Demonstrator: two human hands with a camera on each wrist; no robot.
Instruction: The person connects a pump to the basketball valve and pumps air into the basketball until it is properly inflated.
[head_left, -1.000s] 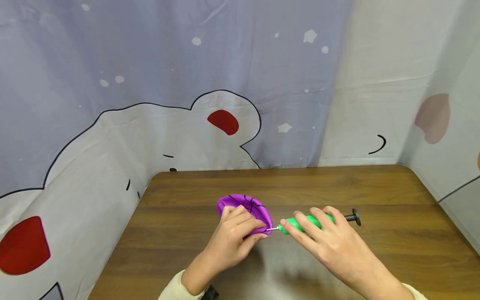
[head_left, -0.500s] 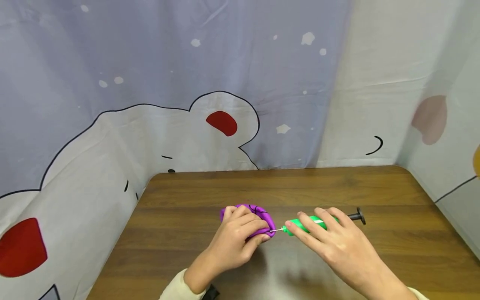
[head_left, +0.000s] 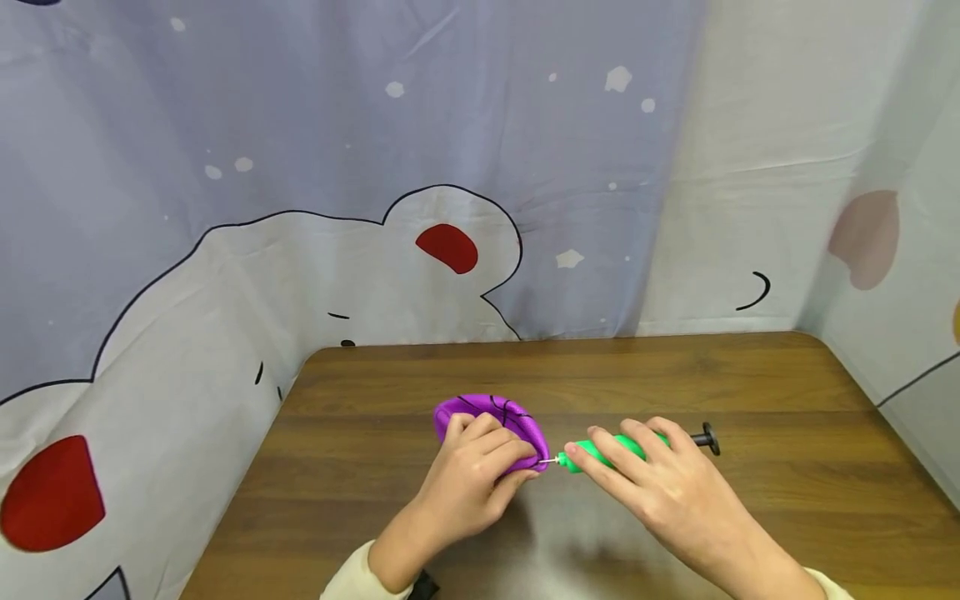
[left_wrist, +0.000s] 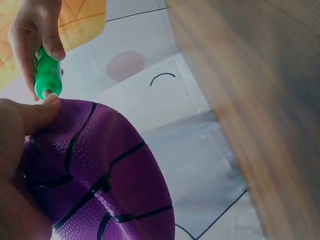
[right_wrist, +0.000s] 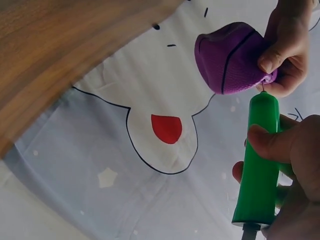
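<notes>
A limp, caved-in purple basketball with black lines is held up over the table by my left hand. The thumb and fingers of that hand pinch it close to its right edge. My right hand grips a green hand pump with a black handle at its far end. The thin needle of the pump points left and meets the basketball beside the left fingertips. In the right wrist view the needle runs into the basketball; how deep its tip sits is hidden.
Below both hands lies a brown wooden table with rounded far corners. A printed cloth hangs behind it and along both sides. Part of a dark object shows by the left cuff.
The basketball dipped and tilted toward me half a second ago, then came back up. The pump shifted slightly right and then back left. Both grips stay the same.
</notes>
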